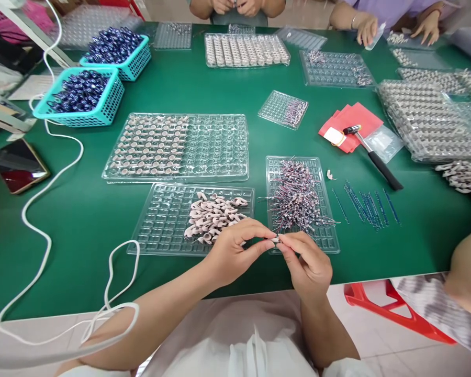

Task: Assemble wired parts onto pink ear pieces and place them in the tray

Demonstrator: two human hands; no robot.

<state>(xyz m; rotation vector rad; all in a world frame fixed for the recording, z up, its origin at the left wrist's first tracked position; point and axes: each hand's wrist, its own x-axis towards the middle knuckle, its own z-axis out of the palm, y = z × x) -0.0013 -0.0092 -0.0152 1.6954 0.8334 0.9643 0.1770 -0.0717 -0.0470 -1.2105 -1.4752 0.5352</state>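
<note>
My left hand point(233, 251) and my right hand point(304, 262) meet over the near edge of the green table point(78, 220), fingertips pinched together on one small pale part point(275, 240). Just behind my left hand lies a clear blister tray point(160, 220) with a heap of pinkish sleeve pieces point(214, 214). Behind my right hand a second clear tray point(329, 235) carries a pile of small wired components point(296, 196). Farther back, a large clear tray point(220, 146) is partly filled with rows of finished pieces point(149, 144).
Two teal baskets point(113, 102) of blue parts stand at the back left. A phone point(18, 165) and a white cable point(63, 173) lie left. A hammer point(372, 157), red cards and blue wires point(367, 207) lie right. Other people's hands point(367, 29) work at the far edge.
</note>
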